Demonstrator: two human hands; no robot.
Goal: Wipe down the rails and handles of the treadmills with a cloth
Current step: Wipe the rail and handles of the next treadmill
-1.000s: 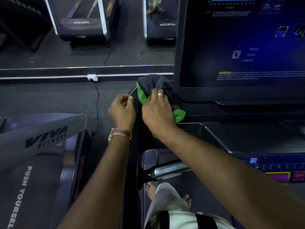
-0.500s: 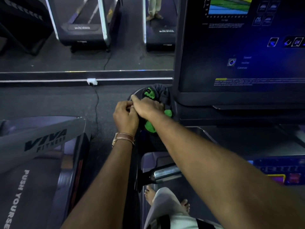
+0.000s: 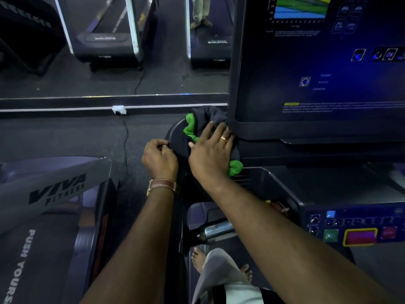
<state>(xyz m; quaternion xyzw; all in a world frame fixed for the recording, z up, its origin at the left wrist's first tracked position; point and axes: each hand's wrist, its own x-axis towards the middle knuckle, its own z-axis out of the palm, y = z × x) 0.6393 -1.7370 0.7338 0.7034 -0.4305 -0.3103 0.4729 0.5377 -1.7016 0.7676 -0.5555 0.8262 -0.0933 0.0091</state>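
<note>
A grey and green cloth [image 3: 205, 116] lies bunched on the curved black rail [image 3: 175, 132] at the left corner of the treadmill console, right under the screen. My right hand [image 3: 211, 151] presses flat on the cloth with straight fingers; a ring shows on one finger. Beside it, my left hand [image 3: 160, 157] has its fingers curled round the rail's left edge, apart from the cloth. A chrome handle [image 3: 217, 232] sticks out lower down, below my right forearm.
The lit console screen [image 3: 317, 62] stands just right of the cloth. Buttons [image 3: 359, 236] glow on the panel at the lower right. A neighbouring treadmill [image 3: 54, 189] marked VIVA FITNESS is on the left. A power cable [image 3: 126, 137] crosses the dark floor. A mirror [image 3: 109, 51] lies ahead.
My right hand has slid from the cloth's left side up and right and now lies flat with fingers spread. The cloth has shifted toward the screen. My left hand has stayed put.
</note>
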